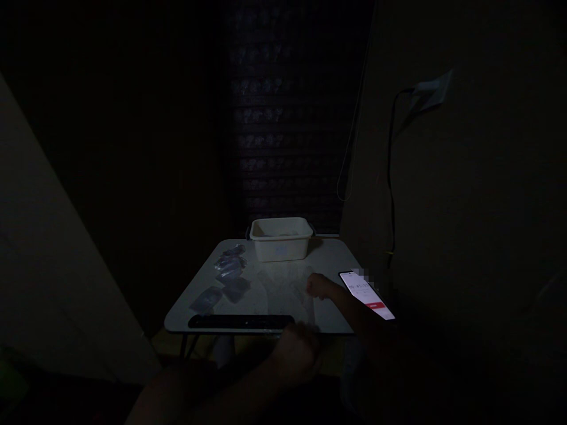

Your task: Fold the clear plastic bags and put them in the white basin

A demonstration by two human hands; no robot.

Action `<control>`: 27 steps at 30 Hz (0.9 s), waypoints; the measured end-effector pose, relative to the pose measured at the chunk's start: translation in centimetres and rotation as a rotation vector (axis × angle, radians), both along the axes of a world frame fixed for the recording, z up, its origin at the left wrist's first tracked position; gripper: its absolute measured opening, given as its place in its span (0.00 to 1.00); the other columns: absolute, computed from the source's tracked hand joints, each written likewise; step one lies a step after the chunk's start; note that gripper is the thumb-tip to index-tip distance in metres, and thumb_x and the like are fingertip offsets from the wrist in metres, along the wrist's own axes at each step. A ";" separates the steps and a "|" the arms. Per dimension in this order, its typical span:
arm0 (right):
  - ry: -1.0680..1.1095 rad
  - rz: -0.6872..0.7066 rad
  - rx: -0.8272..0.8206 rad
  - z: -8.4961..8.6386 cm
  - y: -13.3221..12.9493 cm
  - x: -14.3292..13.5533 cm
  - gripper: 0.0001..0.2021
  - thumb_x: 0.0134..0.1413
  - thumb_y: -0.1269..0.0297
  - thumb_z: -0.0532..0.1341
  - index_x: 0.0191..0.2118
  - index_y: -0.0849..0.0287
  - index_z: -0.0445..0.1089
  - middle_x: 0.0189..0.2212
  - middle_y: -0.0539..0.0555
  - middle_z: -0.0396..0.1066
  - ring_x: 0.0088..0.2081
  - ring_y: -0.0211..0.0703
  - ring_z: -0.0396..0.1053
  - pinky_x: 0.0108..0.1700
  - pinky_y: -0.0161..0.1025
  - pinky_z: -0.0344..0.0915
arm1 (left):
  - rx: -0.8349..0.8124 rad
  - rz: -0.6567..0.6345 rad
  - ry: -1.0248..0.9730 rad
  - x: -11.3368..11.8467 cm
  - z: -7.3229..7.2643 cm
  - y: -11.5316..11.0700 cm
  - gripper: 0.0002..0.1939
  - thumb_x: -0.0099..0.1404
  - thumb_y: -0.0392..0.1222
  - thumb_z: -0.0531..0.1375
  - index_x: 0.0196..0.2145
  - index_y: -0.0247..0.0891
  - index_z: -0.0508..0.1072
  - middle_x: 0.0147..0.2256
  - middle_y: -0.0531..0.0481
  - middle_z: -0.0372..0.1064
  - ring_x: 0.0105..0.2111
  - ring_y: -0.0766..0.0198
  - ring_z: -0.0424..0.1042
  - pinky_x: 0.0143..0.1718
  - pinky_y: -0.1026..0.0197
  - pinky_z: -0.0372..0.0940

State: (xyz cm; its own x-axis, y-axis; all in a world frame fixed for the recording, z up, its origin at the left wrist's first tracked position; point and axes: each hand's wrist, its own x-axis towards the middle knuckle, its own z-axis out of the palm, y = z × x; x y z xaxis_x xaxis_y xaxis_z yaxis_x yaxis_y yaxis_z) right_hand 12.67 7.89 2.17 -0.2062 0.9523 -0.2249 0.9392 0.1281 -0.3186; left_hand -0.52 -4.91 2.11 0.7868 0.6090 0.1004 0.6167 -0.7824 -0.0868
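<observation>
In dim light, my right hand (319,285) is closed above the right side of a small white folding table (330,313). My left hand (296,354) makes a fist at the table's front edge, below and nearer to me. A see-through plastic bag (309,307), barely visible, stretches between the two hands. Its outline fades into the tabletop, and the fingertips are too dark to make out. Several flat clear plastic bags (231,271) lie in an overlapping row at the table's left.
A white plastic tub (282,250) with dark handles stands at the table's back; its contents are unclear. A lit phone (365,295) lies at the right edge. A black bar (241,321) runs along the front. A cord (390,171) hangs from a wall outlet.
</observation>
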 end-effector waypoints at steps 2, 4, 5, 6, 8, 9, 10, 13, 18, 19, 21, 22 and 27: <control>-0.007 -0.005 0.036 0.4 0.0 0.4 0.08 0.37 0.67 0.53 0.25 0.65 0.66 0.24 0.56 0.68 0.22 0.34 0.64 0.19 0.26 0.54 | 0.018 -0.003 -0.040 -0.1 0.1 -0.2 0.12 0.54 0.41 0.46 0.36 0.35 0.59 0.38 0.45 0.58 0.37 0.60 0.57 0.33 0.58 0.54; -0.017 -0.011 0.068 0.8 -0.2 0.9 0.08 0.38 0.66 0.53 0.25 0.64 0.66 0.25 0.56 0.68 0.25 0.35 0.64 0.20 0.26 0.54 | 0.049 0.012 -0.054 -0.3 0.3 -0.2 0.15 0.53 0.43 0.47 0.39 0.36 0.56 0.40 0.45 0.56 0.39 0.59 0.55 0.35 0.57 0.52; -0.023 -0.012 0.073 0.9 -0.3 1.3 0.08 0.37 0.65 0.53 0.24 0.64 0.66 0.24 0.56 0.68 0.25 0.35 0.64 0.21 0.26 0.54 | 0.066 0.011 -0.050 -0.4 0.4 -0.1 0.18 0.53 0.43 0.48 0.41 0.36 0.55 0.42 0.45 0.55 0.40 0.59 0.54 0.37 0.56 0.50; -0.033 -0.009 0.069 1.0 -0.4 1.6 0.08 0.37 0.64 0.54 0.23 0.64 0.66 0.23 0.56 0.68 0.25 0.36 0.64 0.21 0.27 0.54 | 0.083 0.002 -0.041 -0.5 0.3 0.0 0.20 0.52 0.44 0.48 0.43 0.36 0.53 0.43 0.45 0.53 0.41 0.58 0.52 0.38 0.55 0.49; -0.057 0.006 0.052 0.9 -0.5 2.2 0.10 0.35 0.61 0.55 0.21 0.64 0.66 0.21 0.55 0.68 0.24 0.36 0.64 0.20 0.28 0.53 | 0.123 -0.035 -0.027 -0.6 0.1 0.3 0.22 0.53 0.44 0.48 0.45 0.35 0.51 0.44 0.44 0.52 0.42 0.57 0.50 0.40 0.54 0.46; -0.076 0.016 0.050 0.8 -0.5 2.5 0.11 0.35 0.60 0.55 0.21 0.63 0.66 0.21 0.55 0.68 0.24 0.37 0.64 0.20 0.28 0.53 | 0.145 -0.051 -0.029 -0.6 -0.2 0.6 0.21 0.53 0.43 0.48 0.45 0.35 0.51 0.44 0.44 0.52 0.43 0.57 0.50 0.40 0.54 0.46; -0.089 0.022 0.058 0.6 -0.4 2.7 0.12 0.34 0.58 0.55 0.22 0.63 0.66 0.22 0.54 0.68 0.24 0.37 0.64 0.20 0.28 0.53 | 0.167 -0.061 -0.035 -0.5 -0.5 0.8 0.19 0.54 0.42 0.47 0.44 0.34 0.53 0.43 0.44 0.54 0.43 0.58 0.50 0.40 0.54 0.46; -0.140 0.020 0.070 0.0 0.0 2.9 0.16 0.34 0.52 0.54 0.24 0.62 0.66 0.25 0.56 0.68 0.27 0.39 0.64 0.21 0.30 0.53 | 0.216 -0.064 -0.061 -0.2 -1.3 1.4 0.12 0.56 0.36 0.45 0.40 0.34 0.58 0.37 0.45 0.60 0.40 0.60 0.54 0.38 0.56 0.47; -0.195 0.027 0.041 -0.3 0.3 2.1 0.23 0.35 0.47 0.50 0.29 0.62 0.65 0.29 0.58 0.67 0.29 0.42 0.65 0.23 0.32 0.55 | 0.261 -0.091 -0.093 -0.1 -2.0 1.7 0.09 0.57 0.35 0.46 0.36 0.34 0.61 0.34 0.48 0.62 0.38 0.63 0.57 0.36 0.58 0.48; -0.207 0.022 0.057 -0.3 0.2 2.0 0.24 0.34 0.46 0.51 0.31 0.62 0.65 0.30 0.59 0.67 0.30 0.43 0.64 0.24 0.33 0.55 | 0.274 -0.103 -0.094 -0.2 -2.0 1.7 0.09 0.57 0.35 0.46 0.35 0.34 0.61 0.35 0.48 0.62 0.38 0.63 0.57 0.36 0.58 0.48; -0.227 0.018 0.079 -0.3 0.1 1.7 0.26 0.33 0.46 0.51 0.35 0.62 0.63 0.33 0.59 0.66 0.32 0.44 0.64 0.25 0.34 0.56 | 0.300 -0.135 -0.092 -0.3 -2.1 1.6 0.08 0.56 0.35 0.47 0.34 0.34 0.62 0.36 0.47 0.61 0.39 0.62 0.56 0.36 0.58 0.48; -0.231 0.017 0.084 -0.3 0.1 1.7 0.26 0.32 0.45 0.51 0.35 0.62 0.62 0.33 0.60 0.65 0.33 0.45 0.64 0.25 0.34 0.56 | 0.310 -0.152 -0.090 -0.4 -2.2 1.6 0.08 0.56 0.35 0.47 0.34 0.34 0.62 0.37 0.47 0.61 0.40 0.62 0.56 0.36 0.58 0.48; -0.238 0.005 0.102 -0.3 0.0 1.7 0.26 0.33 0.45 0.51 0.35 0.62 0.62 0.34 0.60 0.65 0.33 0.46 0.63 0.26 0.35 0.57 | 0.317 -0.206 -0.054 -0.2 -2.7 1.3 0.07 0.56 0.36 0.47 0.31 0.34 0.63 0.34 0.46 0.62 0.39 0.62 0.56 0.35 0.59 0.49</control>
